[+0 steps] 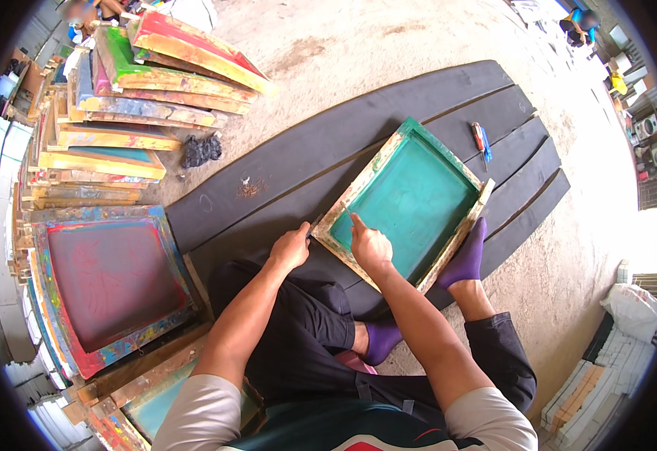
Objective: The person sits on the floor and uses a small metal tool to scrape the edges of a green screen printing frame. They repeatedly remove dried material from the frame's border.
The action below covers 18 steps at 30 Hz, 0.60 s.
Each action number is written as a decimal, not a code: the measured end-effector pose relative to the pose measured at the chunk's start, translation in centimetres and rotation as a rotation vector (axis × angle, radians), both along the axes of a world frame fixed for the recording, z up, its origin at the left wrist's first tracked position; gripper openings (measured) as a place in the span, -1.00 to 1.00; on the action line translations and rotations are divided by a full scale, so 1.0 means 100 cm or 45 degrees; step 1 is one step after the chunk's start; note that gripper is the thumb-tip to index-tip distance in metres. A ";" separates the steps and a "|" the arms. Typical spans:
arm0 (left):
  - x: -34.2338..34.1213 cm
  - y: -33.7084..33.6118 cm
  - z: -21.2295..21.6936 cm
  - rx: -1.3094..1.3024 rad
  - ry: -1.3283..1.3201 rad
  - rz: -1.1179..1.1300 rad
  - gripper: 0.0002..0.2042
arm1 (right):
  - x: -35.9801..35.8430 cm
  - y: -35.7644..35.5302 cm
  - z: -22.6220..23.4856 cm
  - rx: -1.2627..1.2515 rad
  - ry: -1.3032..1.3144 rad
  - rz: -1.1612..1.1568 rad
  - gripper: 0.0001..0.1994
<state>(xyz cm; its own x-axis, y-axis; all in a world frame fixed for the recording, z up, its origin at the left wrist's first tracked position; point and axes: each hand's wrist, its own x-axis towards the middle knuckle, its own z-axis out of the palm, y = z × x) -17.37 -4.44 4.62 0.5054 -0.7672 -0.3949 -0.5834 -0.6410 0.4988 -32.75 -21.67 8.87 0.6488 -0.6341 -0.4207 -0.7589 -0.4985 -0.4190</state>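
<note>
A wooden screen-printing frame [442,207] with green mesh lies tilted across dark boards before me. My left hand [291,246] is closed on a dark-handled tool [314,227], whose tip touches or lies very near the frame's left corner. What kind of tool it is I cannot make out. My right hand [372,244] rests over the near-left side of the frame, its index finger stretched out over the mesh and the other fingers mostly hidden. A purple-socked foot [465,254] lies against the frame's right side.
A red-handled screwdriver [479,140] lies on the dark boards [283,161] beyond the frame. Stacked paint-stained frames [170,79] stand at the left, near a crumpled black bag [201,151]. Another frame [114,278] with greyish mesh sits beside my left knee. Other people are far off.
</note>
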 end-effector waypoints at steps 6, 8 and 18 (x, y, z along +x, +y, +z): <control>0.001 0.003 0.001 0.032 -0.003 0.016 -0.67 | -0.001 -0.005 0.001 0.267 -0.271 -0.171 -0.63; 0.000 -0.005 0.004 0.012 0.002 -0.008 -0.66 | -0.012 -0.013 -0.037 0.364 -0.548 -0.238 -0.64; -0.001 0.002 0.005 -0.007 -0.036 0.013 -0.68 | -0.006 -0.007 -0.006 0.252 -0.160 -0.110 -0.62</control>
<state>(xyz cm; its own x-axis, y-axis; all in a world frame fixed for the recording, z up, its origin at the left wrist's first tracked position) -17.46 -4.23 5.08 0.5242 -0.7643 -0.3757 -0.5910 -0.6441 0.4857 -33.32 -22.38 8.29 0.6506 -0.6029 -0.4618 -0.7312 -0.3330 -0.5954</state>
